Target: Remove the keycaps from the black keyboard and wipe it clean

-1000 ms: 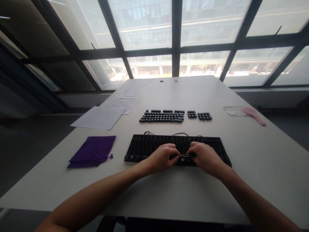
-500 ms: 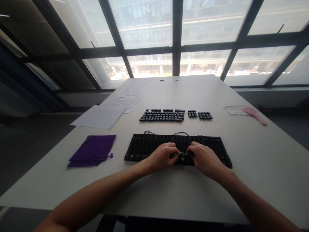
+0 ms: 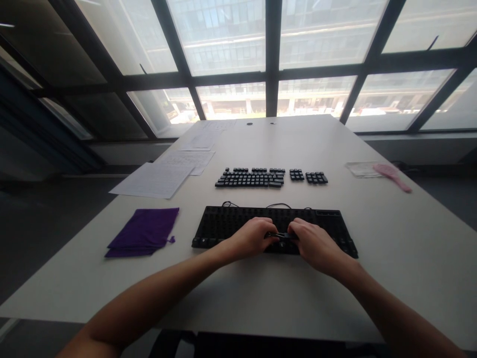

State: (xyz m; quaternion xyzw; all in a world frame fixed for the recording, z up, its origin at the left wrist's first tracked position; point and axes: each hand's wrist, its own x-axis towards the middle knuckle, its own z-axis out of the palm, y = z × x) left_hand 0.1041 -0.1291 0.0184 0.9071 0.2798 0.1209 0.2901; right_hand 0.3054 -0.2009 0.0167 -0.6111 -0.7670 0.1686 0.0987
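Both hands meet over a black keyboard at the desk's near side

The black keyboard [image 3: 219,221] lies lengthwise on the white desk [image 3: 238,303], midway between the left and right edges and closer to the near edge than to the far one. Its cables [image 3: 278,205] loop out along the side facing the far edge.

The left hand [image 3: 257,235] and the right hand [image 3: 313,241] come together above the front rows of the keyboard, a little right of its middle. Between them is a slim tool [image 3: 282,235] with thin, shiny parts, lying roughly parallel to the near edge. The right fingers are closed on its dark right end. The left thumb and forefinger are bent in a pinch at its left end; whether they grip the tool itself or some small piece cannot be told.

Beyond the keyboard, towards the far edge, loose dark keycaps [image 3: 249,179] stand in tidy rows, with two smaller groups to their right.

A folded purple pouch [image 3: 143,229] lies near the left edge, level with the keyboard. Papers [image 3: 152,180] spread along the left edge up towards the far left corner. Near the right edge, a pink brush [image 3: 392,175] partly covers a pale, flat sheet [image 3: 359,170].
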